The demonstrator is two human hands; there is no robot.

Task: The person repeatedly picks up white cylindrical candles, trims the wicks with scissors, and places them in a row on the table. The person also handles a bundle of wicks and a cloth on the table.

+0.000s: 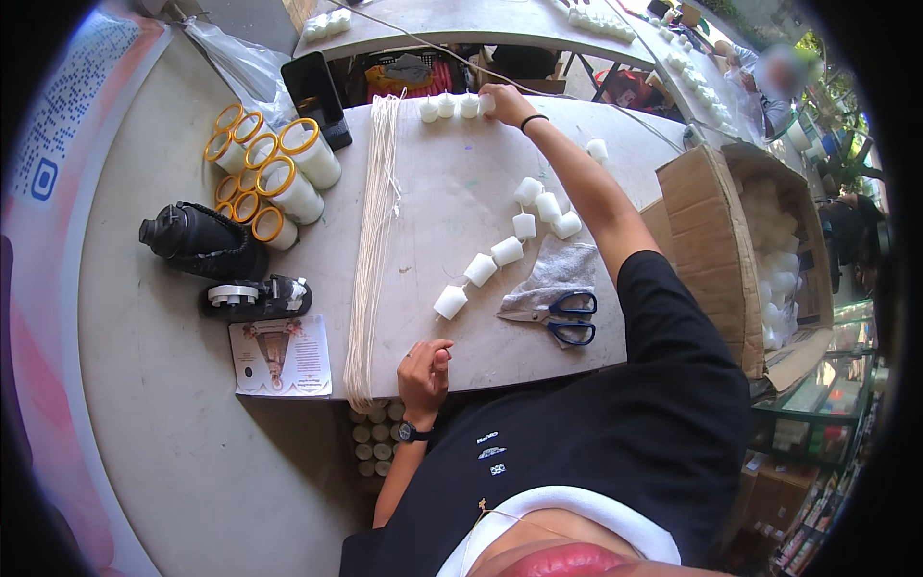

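My right hand (505, 104) reaches to the table's far edge, its fingers closed on a white candle (486, 102) at the right end of a short row. Beside it in that row stand several similar white candles (446, 105), wicks up. Near the front edge, my left hand (423, 373) is loosely curled, with no object visible in it. Several more candles (480, 269) lie on their sides in a slanting line between the hands, wicks showing on some. Blue-handled scissors (571, 318) rest partly on a grey cloth (555, 274) to the right.
A long bundle of pale wick string (370, 260) crosses the table. Left of it are glass jars with yellow rims (289, 188), a black phone (317, 96), a black bottle (207, 238), a tape dispenser (255, 296) and a printed sheet (280, 356). An open cardboard box (707, 260) of candles stands right.
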